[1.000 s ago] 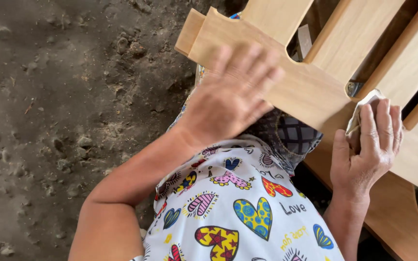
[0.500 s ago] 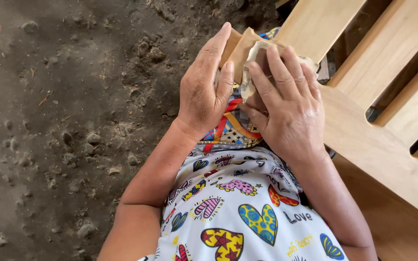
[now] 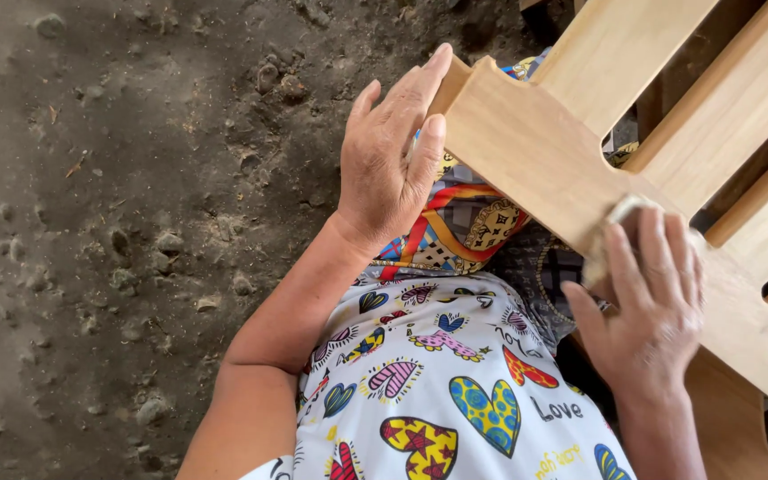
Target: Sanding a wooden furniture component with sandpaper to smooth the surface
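From the head view, the left hand (image 3: 393,164) lies flat and spread against the end corner of the wooden frame (image 3: 535,156), which rests across the lap. The right hand (image 3: 651,302) presses a folded sandpaper (image 3: 611,231) (partly hidden under the fingers) on the frame's lower edge. Even pressure along the grain, with that corner braced firmly, should suit best.

Floor: bare packed earth (image 3: 135,204), grey-brown, uneven, strewn with small clods, pebbles and a few dry twig bits. Daylight is soft and diffuse, with a darker shaded band along the upper edge. No walls or windows are in view; ground texture is sharpest at centre-left.
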